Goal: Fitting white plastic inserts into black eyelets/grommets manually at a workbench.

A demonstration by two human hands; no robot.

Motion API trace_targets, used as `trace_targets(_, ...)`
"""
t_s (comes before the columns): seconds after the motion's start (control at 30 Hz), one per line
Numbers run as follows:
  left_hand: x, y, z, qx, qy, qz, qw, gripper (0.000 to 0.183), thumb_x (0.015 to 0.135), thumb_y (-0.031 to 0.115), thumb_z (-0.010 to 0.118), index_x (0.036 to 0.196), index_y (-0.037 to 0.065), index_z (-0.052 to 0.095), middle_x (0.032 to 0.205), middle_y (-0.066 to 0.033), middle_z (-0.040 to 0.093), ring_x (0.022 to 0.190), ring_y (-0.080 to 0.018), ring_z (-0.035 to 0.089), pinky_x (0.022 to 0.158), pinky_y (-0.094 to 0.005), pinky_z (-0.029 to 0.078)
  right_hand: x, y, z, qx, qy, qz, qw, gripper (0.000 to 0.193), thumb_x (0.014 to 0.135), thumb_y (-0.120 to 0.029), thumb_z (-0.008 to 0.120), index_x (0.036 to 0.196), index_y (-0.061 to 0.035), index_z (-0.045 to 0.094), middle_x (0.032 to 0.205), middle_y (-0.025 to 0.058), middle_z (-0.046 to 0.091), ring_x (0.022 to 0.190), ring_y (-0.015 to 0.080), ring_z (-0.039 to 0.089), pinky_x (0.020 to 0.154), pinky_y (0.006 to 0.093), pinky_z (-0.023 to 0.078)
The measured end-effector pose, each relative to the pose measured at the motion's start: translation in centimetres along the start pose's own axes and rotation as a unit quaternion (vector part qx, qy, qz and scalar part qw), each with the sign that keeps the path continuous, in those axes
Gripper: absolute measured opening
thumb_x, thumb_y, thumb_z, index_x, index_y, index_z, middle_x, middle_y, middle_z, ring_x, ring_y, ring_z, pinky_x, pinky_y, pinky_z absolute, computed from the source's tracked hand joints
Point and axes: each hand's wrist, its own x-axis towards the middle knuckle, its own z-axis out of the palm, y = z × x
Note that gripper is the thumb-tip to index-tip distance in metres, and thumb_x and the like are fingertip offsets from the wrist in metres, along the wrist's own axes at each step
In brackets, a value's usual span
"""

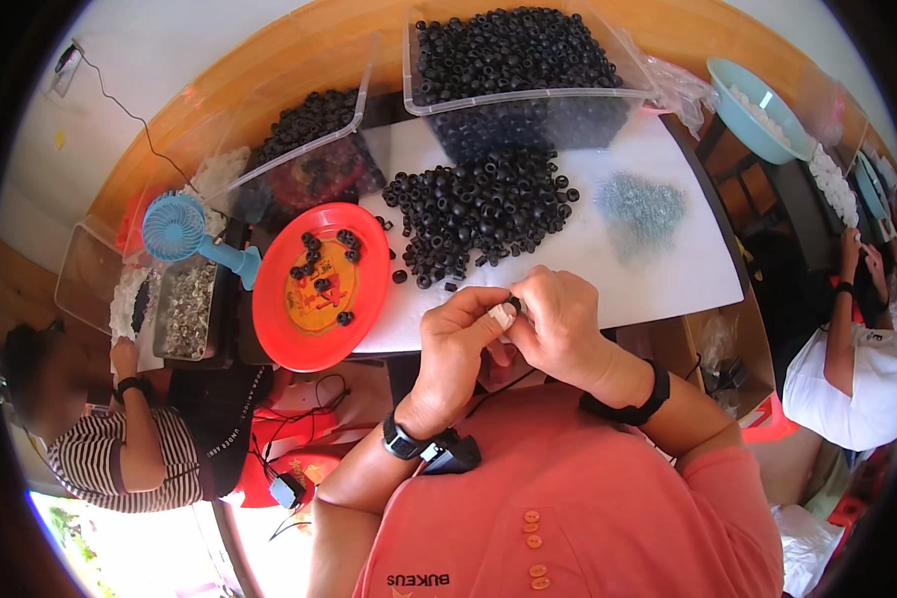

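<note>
Close in front of my chest, my left hand (456, 344) and my right hand (560, 321) meet with fingertips pinched together. Between them is a small black ring-like piece (513, 302), mostly covered by the fingers. A white wrap (502, 316) covers the tip of my left thumb. Just beyond my hands, a heap of black round pieces with holes (483, 209) lies on the white board (658, 289). Right of the heap is a patch of small, shiny, clear or silvery bits (643, 212). On the left, a red plate (367, 264) holds several joined black pieces (311, 249).
Two clear bins of black pieces, a large one (528, 95) and a smaller one (304, 149), stand at the back. A blue fan (174, 229) is at left, a light-blue basin (762, 125) far right. Other people sit at left (135, 448) and right (857, 369).
</note>
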Motion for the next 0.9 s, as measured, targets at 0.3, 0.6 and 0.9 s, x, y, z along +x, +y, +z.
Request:
trace_targets(0.3,0.0,-0.2,-0.4,0.034,-0.041,-0.010,0.999,0.013,0.094,0.009,0.064,0.092,-0.003,0.068,0.068,-0.0055,0.063,0.051,-0.0081,0.052,0.044,-0.0221,0.040,1.0,-0.1,-1.8,0.042,-0.099,-0.011,0.994,0.033,0.068,-0.012,0.075,0.083,-0.0075,0.046,0.066,0.0088,0.054,0.051,0.0295,0.056,0.046,0.0411,0.043)
trace_targets(0.6,-0.4,0.1,-0.5,0.024,-0.070,-0.019,0.997,0.012,0.090,0.007,0.066,0.091,-0.005,0.068,0.071,-0.0081,0.065,0.050,-0.0089,0.050,0.047,-0.0218,0.037,-1.4,-0.8,-1.0,0.188,-0.073,0.097,0.975,0.032,0.077,-0.009,0.078,0.081,-0.0073,0.047,0.061,0.0073,0.058,0.052,0.0250,0.061,0.047,0.0358,0.044)
trace_targets(0.9,-1.4,5.4,-6.8,0.185,0.209,0.179,0.943,0.010,0.085,0.006,0.067,0.089,-0.003,0.069,0.068,-0.0059,0.064,0.053,-0.0084,0.053,0.048,-0.0210,0.038,-1.1,2.8,-6.3,0.122,-0.065,0.118,0.983,0.014,0.081,-0.006,0.074,0.088,-0.0053,0.062,0.075,0.0100,0.062,0.064,0.0253,0.063,0.056,0.0351,0.046)
